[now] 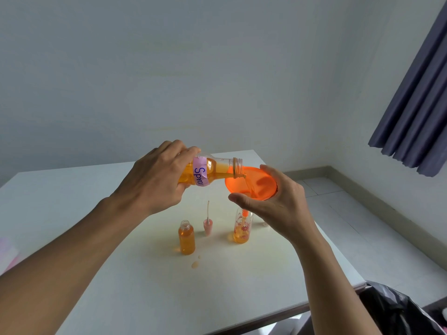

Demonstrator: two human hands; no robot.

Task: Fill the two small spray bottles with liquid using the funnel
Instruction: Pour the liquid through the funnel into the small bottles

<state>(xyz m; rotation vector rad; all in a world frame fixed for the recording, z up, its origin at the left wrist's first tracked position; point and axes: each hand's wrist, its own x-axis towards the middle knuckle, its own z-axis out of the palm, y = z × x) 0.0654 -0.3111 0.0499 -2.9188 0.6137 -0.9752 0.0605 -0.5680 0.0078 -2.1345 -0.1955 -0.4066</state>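
My left hand [154, 180] grips a clear supply bottle [215, 171] with a pink label, tipped on its side. Orange liquid runs from its mouth into an orange funnel [251, 183]. My right hand [278, 204] holds the funnel by its rim, with the spout set in the neck of a flower-printed small spray bottle [242, 227]. That bottle has a little orange liquid at its bottom. To its left stands a plain small spray bottle [186, 238], uncapped and nearly full of orange liquid. A pink spray cap with its tube [208, 223] lies between the two bottles.
All this sits on a white table [96, 213] against a pale wall. Small orange drops [195, 264] lie on the table in front of the plain bottle. A black plastic bag [399, 308] is at the table's right front corner. A dark curtain [420, 105] hangs at the right.
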